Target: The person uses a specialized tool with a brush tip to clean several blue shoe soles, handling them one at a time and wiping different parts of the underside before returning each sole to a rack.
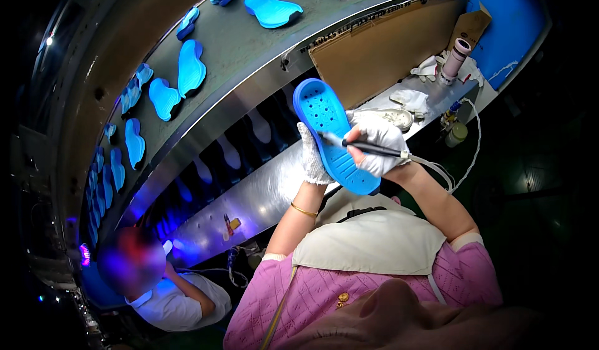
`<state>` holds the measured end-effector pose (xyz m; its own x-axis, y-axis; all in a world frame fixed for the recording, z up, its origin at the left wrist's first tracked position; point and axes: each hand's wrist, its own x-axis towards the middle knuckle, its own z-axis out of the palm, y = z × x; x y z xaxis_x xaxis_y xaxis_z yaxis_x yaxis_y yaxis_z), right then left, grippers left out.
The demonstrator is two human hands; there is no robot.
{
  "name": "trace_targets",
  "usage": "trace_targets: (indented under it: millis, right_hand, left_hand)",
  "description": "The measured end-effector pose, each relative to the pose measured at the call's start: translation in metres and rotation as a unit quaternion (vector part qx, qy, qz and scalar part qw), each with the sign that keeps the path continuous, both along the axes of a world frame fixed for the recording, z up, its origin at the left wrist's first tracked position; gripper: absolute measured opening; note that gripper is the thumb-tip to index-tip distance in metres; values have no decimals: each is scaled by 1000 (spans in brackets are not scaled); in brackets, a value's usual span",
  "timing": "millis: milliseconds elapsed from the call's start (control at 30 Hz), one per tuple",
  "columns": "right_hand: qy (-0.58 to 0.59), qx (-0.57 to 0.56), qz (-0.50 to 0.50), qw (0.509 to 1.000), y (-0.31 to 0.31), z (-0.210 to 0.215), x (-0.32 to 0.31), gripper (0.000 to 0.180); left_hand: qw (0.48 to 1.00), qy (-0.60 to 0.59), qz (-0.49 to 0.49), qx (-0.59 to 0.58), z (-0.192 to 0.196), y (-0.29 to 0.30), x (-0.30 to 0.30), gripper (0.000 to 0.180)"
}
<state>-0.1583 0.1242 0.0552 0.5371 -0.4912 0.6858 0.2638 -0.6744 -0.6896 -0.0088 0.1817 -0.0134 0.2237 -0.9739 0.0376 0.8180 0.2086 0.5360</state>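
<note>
Sole (340, 158), blue, is gripped at its left side by the left hand (312, 158); a black-handled tool (379, 150) is grasped by the right hand (385, 138).

Footwear factory: conveyor belt (228, 45) carrying blue soles (191, 69) (many alike), co-worker (181, 303) nearby.

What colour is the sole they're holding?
Bright blue; the sole shows best in the head view.
</note>
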Motion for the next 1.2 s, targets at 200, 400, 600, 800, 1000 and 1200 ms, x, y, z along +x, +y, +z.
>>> trace_targets:
  millis: [200, 400, 600, 800, 1000, 1200]
  right_hand:
    - [56, -69, 48, 995, 10, 5, -1, 18]
    - [68, -10, 32, 997, 16, 2, -4, 17]
    - [109, 166, 93, 976, 0, 1, -7, 10]
    - [0, 247, 138, 959, -13, 13, -8, 10]
    - [55, 215, 169, 960, 28, 7, -6, 13]
    - [-18, 106, 101, 989, 27, -4, -3, 14]
  left_hand:
    - [998, 44, 17, -30, 13, -4, 9, 91]
    - [998, 30, 40, -35, 26, -3, 22, 86]
    - [992, 90, 22, -89, 38, 2, 24, 91]
    - [995, 50, 20, -85, 56, 19, -14, 94]
    - [994, 9, -1, -112, 58, 13, 4, 92]
    - [992, -16, 44, -120, 63, 17, 1, 92]
